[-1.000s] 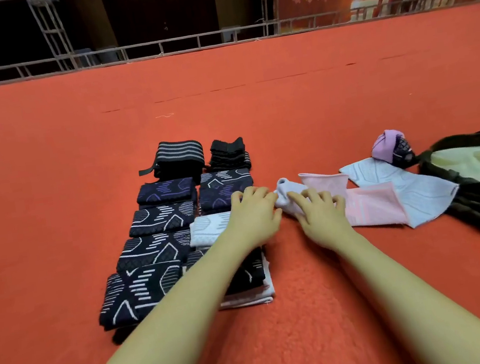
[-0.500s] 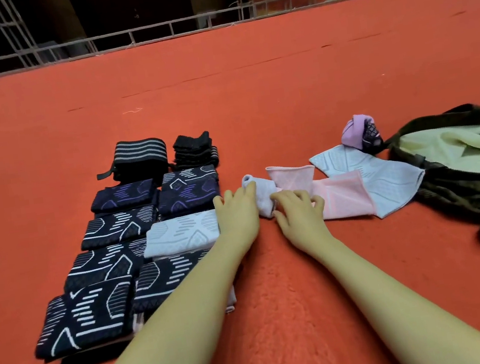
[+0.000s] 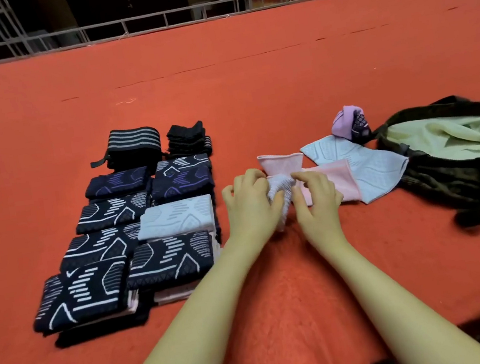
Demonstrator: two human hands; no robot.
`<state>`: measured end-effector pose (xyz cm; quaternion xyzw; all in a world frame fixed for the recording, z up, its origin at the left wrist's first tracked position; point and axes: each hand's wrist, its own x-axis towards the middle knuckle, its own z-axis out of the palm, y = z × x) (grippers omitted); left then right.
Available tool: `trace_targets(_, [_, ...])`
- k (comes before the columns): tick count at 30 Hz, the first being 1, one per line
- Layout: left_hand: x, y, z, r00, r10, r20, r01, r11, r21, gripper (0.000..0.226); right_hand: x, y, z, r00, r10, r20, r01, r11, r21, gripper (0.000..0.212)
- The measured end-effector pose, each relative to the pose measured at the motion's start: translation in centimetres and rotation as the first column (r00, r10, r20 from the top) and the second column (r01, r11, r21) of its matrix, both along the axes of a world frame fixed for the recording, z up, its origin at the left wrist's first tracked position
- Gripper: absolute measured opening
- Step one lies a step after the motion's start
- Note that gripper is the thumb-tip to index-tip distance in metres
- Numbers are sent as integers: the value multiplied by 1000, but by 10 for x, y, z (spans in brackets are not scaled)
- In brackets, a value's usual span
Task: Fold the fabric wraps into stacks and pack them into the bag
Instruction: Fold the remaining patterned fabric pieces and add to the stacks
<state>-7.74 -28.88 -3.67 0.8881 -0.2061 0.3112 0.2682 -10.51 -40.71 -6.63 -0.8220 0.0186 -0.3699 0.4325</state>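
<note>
Wide bare red carpet [image 3: 247, 66] runs beyond the white ribbed wrap [image 3: 281, 196] to a metal railing [image 3: 148, 22], with folded dark patterned stacks [image 3: 123, 238] left of the wrap. Both the left hand [image 3: 249, 203] and right hand [image 3: 316, 194] pinch that bunched wrap with curled fingers. Right of it lie flat pink wraps [image 3: 334, 181], a pale blue knit wrap [image 3: 363, 167] and the dark, slumped open bag [image 3: 458, 163].

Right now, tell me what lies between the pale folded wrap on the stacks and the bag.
Head view: both hands, left hand and right hand, gripping a white wrap, then the pink wrap and light blue wrap.
</note>
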Motion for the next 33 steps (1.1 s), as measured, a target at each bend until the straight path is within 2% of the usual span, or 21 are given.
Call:
trace_targets(4, [-40,5,-14,986,-96,-134,58,964,-258,26,-31,-1,-2,990,137,26,-136,990,-30,29])
trace_targets(7, [-54,12,-21,975,-142,-171,86,950,-300,23,-46,3,-9,977,212,-25,-212,977,-8,35])
trace_targets(10, [-55,20,-21,959,-175,-221,132,971,-197,46,-52,8,-12,978,196,-69,-199,979,-34,32])
trace_targets(12, [-50,23,-20,959,-150,-240,146,989,-32,58,-52,8,-12,987,146,-64,-151,985,-82,30])
trace_targets(14, [-44,23,-19,960,-115,-256,144,985,99,64,-51,7,-13,992,111,-67,-118,987,-109,31])
trace_targets(15, [-42,24,-20,957,-106,-268,141,983,116,64,-50,7,-14,992,101,-70,-108,988,-114,31])
trace_targets(21, [-48,21,-43,960,2,-281,14,998,53,63,-47,6,-21,997,69,-44,-76,978,-195,19])
trace_targets(26, [-46,21,-50,982,-29,-187,16,997,-69,51,-42,5,-21,996,-86,-23,70,914,-399,14])
trace_targets(31, [-47,22,-52,997,-6,-82,-2,995,-101,29,-38,6,-21,967,-241,-80,184,882,-434,10])
trace_targets(33, [-44,23,-53,999,9,-51,-14,994,-108,24,-38,7,-21,968,-240,-79,181,877,-445,7])
